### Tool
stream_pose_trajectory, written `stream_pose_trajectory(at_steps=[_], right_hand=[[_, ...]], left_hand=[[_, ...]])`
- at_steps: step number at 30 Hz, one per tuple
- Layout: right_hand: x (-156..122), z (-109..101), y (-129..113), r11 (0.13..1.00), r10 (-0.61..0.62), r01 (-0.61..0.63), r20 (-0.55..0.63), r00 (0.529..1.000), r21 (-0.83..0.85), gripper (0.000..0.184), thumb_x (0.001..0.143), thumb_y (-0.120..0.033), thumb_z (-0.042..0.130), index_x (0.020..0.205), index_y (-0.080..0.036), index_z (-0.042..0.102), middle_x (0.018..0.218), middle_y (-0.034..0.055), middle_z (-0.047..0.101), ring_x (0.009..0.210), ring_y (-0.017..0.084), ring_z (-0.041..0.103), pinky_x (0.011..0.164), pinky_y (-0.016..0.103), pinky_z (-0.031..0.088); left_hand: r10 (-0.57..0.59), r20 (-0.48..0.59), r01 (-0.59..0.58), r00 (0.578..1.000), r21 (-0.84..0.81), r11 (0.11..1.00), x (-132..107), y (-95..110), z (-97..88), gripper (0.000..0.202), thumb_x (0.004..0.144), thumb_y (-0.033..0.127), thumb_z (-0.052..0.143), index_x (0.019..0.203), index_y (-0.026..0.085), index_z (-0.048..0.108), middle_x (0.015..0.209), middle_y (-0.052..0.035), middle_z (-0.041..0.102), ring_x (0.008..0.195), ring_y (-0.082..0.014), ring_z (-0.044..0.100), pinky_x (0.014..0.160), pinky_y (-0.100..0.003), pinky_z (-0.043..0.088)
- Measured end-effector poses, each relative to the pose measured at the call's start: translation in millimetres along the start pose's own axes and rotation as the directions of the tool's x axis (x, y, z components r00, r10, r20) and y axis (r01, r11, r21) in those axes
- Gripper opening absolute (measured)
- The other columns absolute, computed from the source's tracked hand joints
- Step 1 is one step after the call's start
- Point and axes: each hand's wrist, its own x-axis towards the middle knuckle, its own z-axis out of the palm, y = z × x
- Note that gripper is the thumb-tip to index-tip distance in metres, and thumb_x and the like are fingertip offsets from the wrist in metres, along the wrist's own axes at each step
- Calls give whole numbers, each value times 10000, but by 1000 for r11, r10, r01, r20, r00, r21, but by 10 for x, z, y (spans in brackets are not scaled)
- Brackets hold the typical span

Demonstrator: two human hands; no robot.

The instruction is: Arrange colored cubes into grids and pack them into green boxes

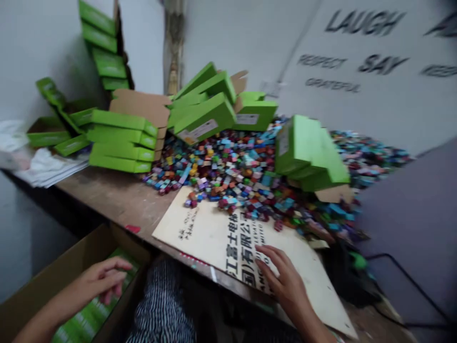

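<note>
My left hand (103,281) hangs with curled fingers over an open cardboard box (71,259), above printed green cartons (89,319) lying inside it. My right hand (285,281) rests with spread fingers on a cream board (210,238) printed with black Chinese characters. Neither hand visibly holds anything. Just beyond the board lies a large heap of small multicoloured blocks (228,176), partly spilling onto its upper edge. Flat green cartons (121,143) stand stacked on the left of the heap, and another green stack (307,152) leans on its right.
The wooden tabletop (107,195) runs diagonally in front of me, with white papers (50,171) at its left end. A grey panel (410,228) and black cable (403,271) lie to the right. Striped clothing (160,305) shows between my hands. A lettered wall (364,47) stands behind.
</note>
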Motion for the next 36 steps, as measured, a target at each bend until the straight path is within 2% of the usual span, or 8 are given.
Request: stream_pose_trajectory(at_steps=[2, 5, 9, 12, 18, 26, 31, 36], right_hand=[[87, 20, 187, 998, 54, -54, -67, 996, -10, 341, 845, -442, 493, 1064, -247, 668, 1149, 95, 611, 1088, 262, 565, 934, 440, 468], [197, 20, 489, 993, 118, -115, -151, 981, 27, 370, 821, -416, 497, 1100, -229, 652, 1175, 107, 590, 1130, 269, 531, 966, 453, 435], [465, -60, 812, 993, 108, -97, -201, 974, 68, 374, 814, -380, 491, 1125, -229, 636, 1163, 102, 589, 1112, 261, 529, 966, 443, 421], [817, -136, 991, 995, 99, -95, -222, 970, 31, 385, 791, -348, 508, 1139, -246, 636, 1192, 92, 584, 1131, 263, 516, 964, 430, 415], [1588, -291, 1317, 991, 132, -136, -328, 935, 9, 478, 806, -383, 481, 1230, -185, 577, 1212, 126, 576, 1136, 284, 520, 967, 466, 404], [2255, -341, 1396, 978, 207, -205, -60, 976, 38, 619, 806, -559, 528, 1334, -238, 508, 1265, 99, 598, 1182, 296, 526, 955, 430, 418], [2421, -284, 1280, 967, 212, -219, 67, 975, 128, 650, 785, -531, 570, 1342, -203, 501, 1224, 90, 632, 1106, 286, 581, 884, 391, 468], [2198, -256, 1105, 973, 167, -185, 139, 976, 134, 563, 713, -481, 664, 1204, -208, 633, 1208, 70, 641, 1129, 306, 555, 946, 389, 427]], left_hand=[[140, 69, -141, 988, 5, 990, 237, 490, 371, 598, 680, 604, 640, 1114, 194, 609, 733, -13, 637, 568, -158, 582, 522, -244, 454], [338, -76, -336, 938, 42, 941, 605, 1068, 975, 627, 673, 563, 640, 1163, 175, 586, 884, -49, 630, 719, -182, 610, 633, -274, 494], [488, -134, -474, 862, 127, 871, 1060, 1443, 1603, 632, 676, 502, 631, 1213, 173, 574, 1091, -107, 606, 852, -221, 604, 711, -332, 516], [564, -112, -540, 818, 185, 821, 1338, 1639, 1862, 594, 703, 439, 618, 1243, 196, 567, 1256, -123, 550, 1024, -269, 577, 788, -367, 511], [652, -114, -605, 749, 282, 744, 1949, 2259, 1968, 534, 777, 331, 578, 1283, 162, 538, 1302, -123, 548, 1188, -274, 514, 997, -398, 413], [604, -89, -536, 792, 373, 758, 2762, 2714, 2180, 617, 771, 350, 665, 1340, 186, 491, 1328, -128, 515, 1204, -294, 501, 1021, -389, 377], [566, -65, -487, 822, 435, 757, 2843, 2783, 2270, 620, 717, 491, 717, 1256, 224, 565, 1183, -116, 554, 1107, -324, 539, 957, -419, 414], [625, 92, -583, 775, 487, 651, 2619, 2711, 2260, 575, 673, 371, 774, 1203, 227, 603, 1260, -78, 483, 1158, -265, 500, 1004, -333, 390]])
